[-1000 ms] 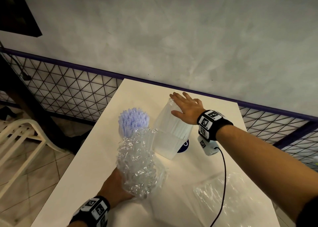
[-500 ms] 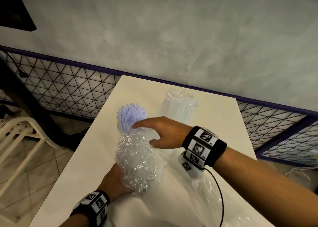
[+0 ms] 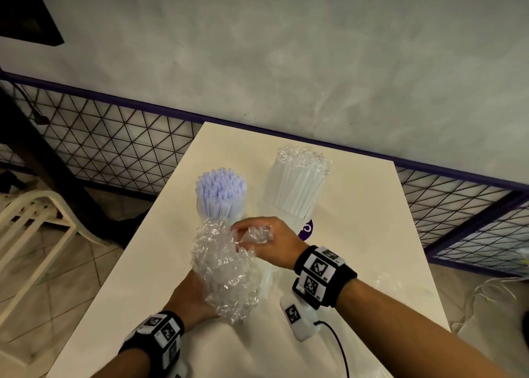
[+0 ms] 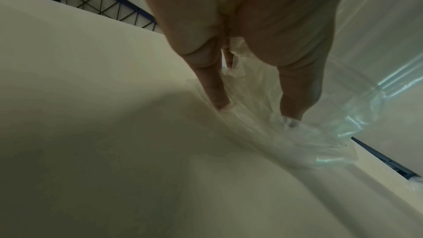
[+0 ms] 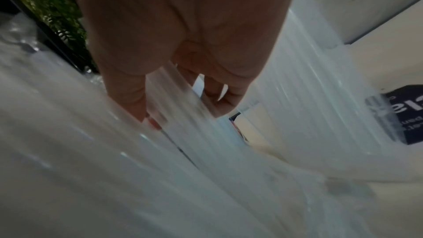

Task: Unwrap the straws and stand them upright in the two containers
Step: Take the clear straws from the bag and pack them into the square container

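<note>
The wrapped bundle of clear straws (image 3: 226, 268) stands tilted near the middle of the table, toward my near edge, its crinkled plastic wrap bunched over the top. My left hand (image 3: 191, 300) grips the bundle low on its left side; from the left wrist view my fingers (image 4: 214, 86) press into loose film (image 4: 297, 133) lying against the tabletop. My right hand (image 3: 272, 243) is at the top of the bundle, thumb and fingers curled and pinching a twist of the wrap (image 3: 259, 234). The right wrist view is blurred, but my fingertips (image 5: 142, 104) show closed on clear straws and plastic.

Just beyond the bundle, toward the far edge, stand the two containers. The left one (image 3: 220, 203) is packed with pale purple straws (image 3: 221, 185), upright. The right one (image 3: 289, 220) holds a sheaf of clear straws (image 3: 297, 185), leaning slightly, with crumpled plastic at their tips; a dark purple label (image 3: 306, 230) shows at its base beside my right hand.

An empty clear bag (image 3: 395, 286) lies flat near the right edge of the white table (image 3: 143, 263). A black cable (image 3: 337, 346) runs from my right wrist toward the near edge. Behind the far edge runs a black wire-mesh fence (image 3: 114, 148) below a grey wall, and a white plastic chair (image 3: 34, 220) stands on the tiled floor off the left edge.
</note>
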Demonstrator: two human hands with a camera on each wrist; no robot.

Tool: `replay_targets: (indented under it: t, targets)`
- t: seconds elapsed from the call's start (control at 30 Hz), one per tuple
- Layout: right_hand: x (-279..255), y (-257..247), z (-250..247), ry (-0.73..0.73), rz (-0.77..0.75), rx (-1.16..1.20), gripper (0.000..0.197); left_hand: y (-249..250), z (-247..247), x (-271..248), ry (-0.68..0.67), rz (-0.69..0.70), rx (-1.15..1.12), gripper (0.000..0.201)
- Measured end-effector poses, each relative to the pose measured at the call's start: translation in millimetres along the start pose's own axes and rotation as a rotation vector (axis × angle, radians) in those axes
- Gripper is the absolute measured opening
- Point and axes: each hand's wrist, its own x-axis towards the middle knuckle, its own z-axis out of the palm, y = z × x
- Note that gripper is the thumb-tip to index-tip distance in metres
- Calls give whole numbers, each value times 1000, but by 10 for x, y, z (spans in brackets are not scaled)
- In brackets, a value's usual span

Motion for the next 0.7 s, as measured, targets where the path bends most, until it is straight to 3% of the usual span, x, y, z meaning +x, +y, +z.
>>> replay_targets:
  t: [0.2, 0.27, 0.4, 0.53, 0.7]
  targets:
    - [29, -86, -31, -67, 34, -22, 23, 135, -31, -89, -77, -59, 83, 22]
    - [30, -131, -19, -80, 45, -46, 22, 196, -49, -119, -100, -63, 41, 25]
    - [33, -145, 22, -85, 20, -171, 20, 190, -43, -127, -116, -73, 31, 82]
    - [76, -176, 15, -38, 2, -161, 20, 84, -12, -19, -14, -176, 184, 53]
    - [101, -330, -138, 24, -44, -226, 18, 104, -36, -48, -55, -183, 177, 51]
